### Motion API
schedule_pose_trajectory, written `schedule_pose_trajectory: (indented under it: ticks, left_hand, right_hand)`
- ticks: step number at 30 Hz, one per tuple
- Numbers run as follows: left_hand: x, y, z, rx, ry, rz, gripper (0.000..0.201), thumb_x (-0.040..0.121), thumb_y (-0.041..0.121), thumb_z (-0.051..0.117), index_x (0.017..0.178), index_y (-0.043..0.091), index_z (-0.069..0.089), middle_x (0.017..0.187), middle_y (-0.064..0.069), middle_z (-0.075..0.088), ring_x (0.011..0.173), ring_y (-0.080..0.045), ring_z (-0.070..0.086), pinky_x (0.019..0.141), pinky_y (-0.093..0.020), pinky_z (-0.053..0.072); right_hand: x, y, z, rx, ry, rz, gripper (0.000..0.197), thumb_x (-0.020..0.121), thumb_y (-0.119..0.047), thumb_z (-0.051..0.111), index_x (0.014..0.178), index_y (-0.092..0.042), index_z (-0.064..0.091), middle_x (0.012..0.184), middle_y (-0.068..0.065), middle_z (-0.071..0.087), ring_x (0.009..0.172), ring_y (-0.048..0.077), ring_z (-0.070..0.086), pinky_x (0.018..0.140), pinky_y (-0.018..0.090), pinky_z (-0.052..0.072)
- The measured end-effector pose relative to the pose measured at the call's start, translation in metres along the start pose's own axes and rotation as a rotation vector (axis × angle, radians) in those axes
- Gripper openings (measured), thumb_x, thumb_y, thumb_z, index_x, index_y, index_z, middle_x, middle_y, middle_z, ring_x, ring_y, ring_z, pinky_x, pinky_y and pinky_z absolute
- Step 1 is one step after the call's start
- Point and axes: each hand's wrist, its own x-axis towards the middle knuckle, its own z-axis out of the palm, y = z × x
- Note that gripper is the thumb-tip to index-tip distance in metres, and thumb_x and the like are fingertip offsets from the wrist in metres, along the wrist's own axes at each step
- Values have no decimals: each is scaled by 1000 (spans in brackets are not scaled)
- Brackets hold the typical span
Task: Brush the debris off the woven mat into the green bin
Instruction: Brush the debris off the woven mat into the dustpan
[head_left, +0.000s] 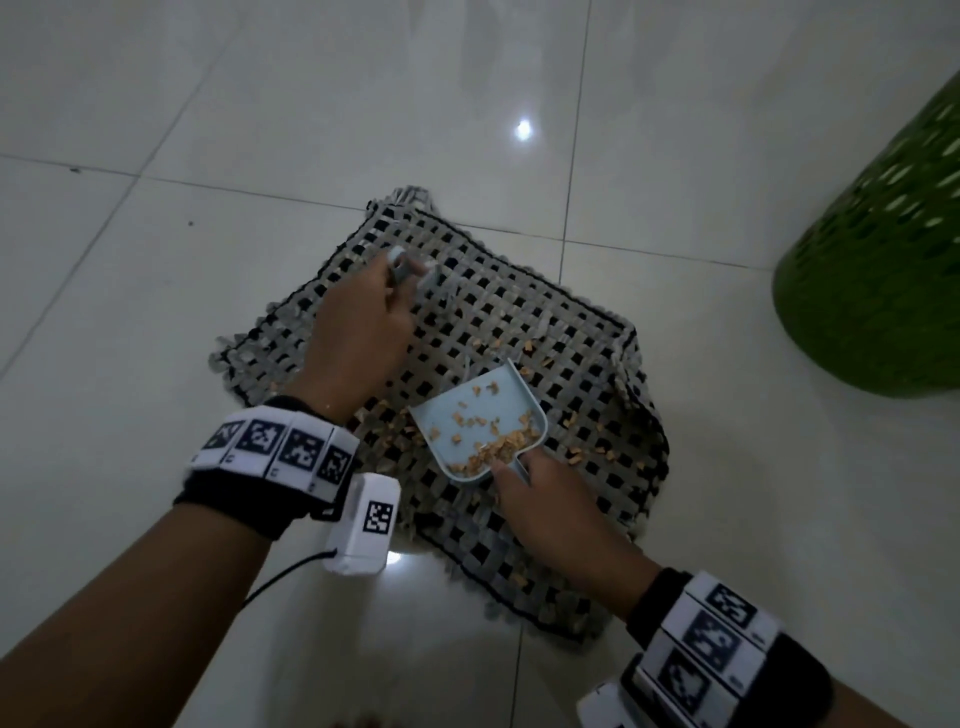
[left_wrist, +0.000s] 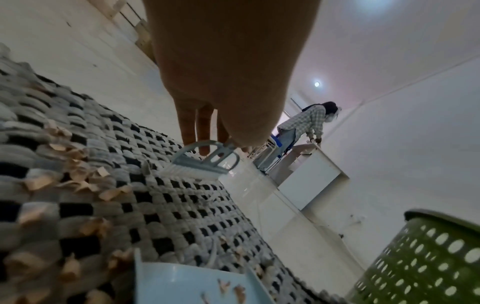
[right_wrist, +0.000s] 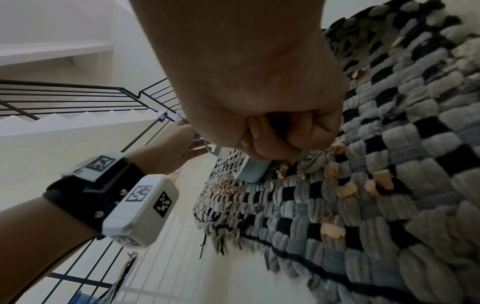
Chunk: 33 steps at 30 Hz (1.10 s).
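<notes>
A grey-and-black woven mat (head_left: 587, 374) lies on the tiled floor, with tan debris (head_left: 571, 454) scattered over it. My left hand (head_left: 363, 332) grips a small pale-blue brush (left_wrist: 205, 162), whose white bristles rest on the mat's far part. My right hand (head_left: 540, 512) holds the handle of a light-blue dustpan (head_left: 467, 415) that lies on the mat with a heap of debris (head_left: 498, 447) inside. The same mat (right_wrist: 389, 164) and dustpan (right_wrist: 250, 170) show in the right wrist view. The green perforated bin (head_left: 883, 270) stands on the floor to the right of the mat.
Glossy white floor tiles (head_left: 260, 156) surround the mat. In the left wrist view a person (left_wrist: 306, 125) bends over a white cabinet (left_wrist: 311, 174) far off. A stair railing (right_wrist: 78, 96) shows in the right wrist view.
</notes>
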Motion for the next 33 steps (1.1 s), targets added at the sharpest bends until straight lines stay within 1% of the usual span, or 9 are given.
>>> schedule_pose_trajectory:
  ticks: [7,11,13,16,20,25,27,29,33]
  left_hand:
    - [-14,9,17,126,-243,160,20,106,41,42,108,31,59,72,6,63,64,-15,61,50,-35,46]
    - [-16,18,17,165,-214,191,26,106,39,38,111,28,61,72,5,62,55,-14,53,48,-36,45]
    - [-10,22,20,93,-126,210,26,106,35,41,113,24,63,78,1,67,60,-16,58,54,-38,50]
    - [1,25,30,-51,-22,259,20,101,23,56,114,20,71,99,-3,74,85,-18,67,73,-36,56]
    - [8,22,33,6,-130,260,25,94,6,60,106,22,75,106,-3,75,97,-20,69,84,-39,57]
    - [12,8,12,42,-229,187,29,92,-2,54,87,25,65,100,5,73,95,-17,67,82,-40,56]
    - [14,4,9,7,-159,157,25,92,-4,54,92,16,70,100,7,71,95,-14,65,83,-39,55]
    - [14,5,9,21,-66,148,24,96,3,56,100,20,73,101,3,74,92,-16,65,79,-37,55]
    - [-2,12,14,108,-124,166,21,99,15,54,110,25,70,96,-1,73,76,-12,58,60,-24,41]
  right_hand:
    - [1,1,-1,-6,8,-29,40,102,-44,43,99,-9,61,69,4,55,55,14,43,52,30,36]
    - [-2,3,3,-9,28,-41,41,102,-46,42,94,-11,61,65,-1,53,53,13,44,51,29,35]
    - [-4,4,6,8,28,-33,40,101,-47,42,98,-13,62,70,2,59,55,13,48,52,29,38]
    - [-4,5,7,7,26,-27,40,101,-48,41,103,-13,61,69,4,57,54,13,47,50,28,38]
    - [-3,4,6,7,39,-33,42,101,-47,41,99,-11,62,68,6,57,55,13,48,51,30,39]
    - [-4,3,3,-5,19,-25,39,102,-47,41,97,-14,61,68,-2,56,55,11,47,50,28,38]
    - [-4,2,3,-18,16,-28,40,102,-46,41,95,-12,60,66,-4,52,52,11,43,49,27,35]
    - [-4,2,3,-24,16,-23,41,102,-46,40,95,-11,60,67,-3,53,54,12,44,50,27,35]
    - [-3,1,2,-19,10,-3,41,102,-47,41,94,-12,60,68,0,55,54,14,47,51,29,38]
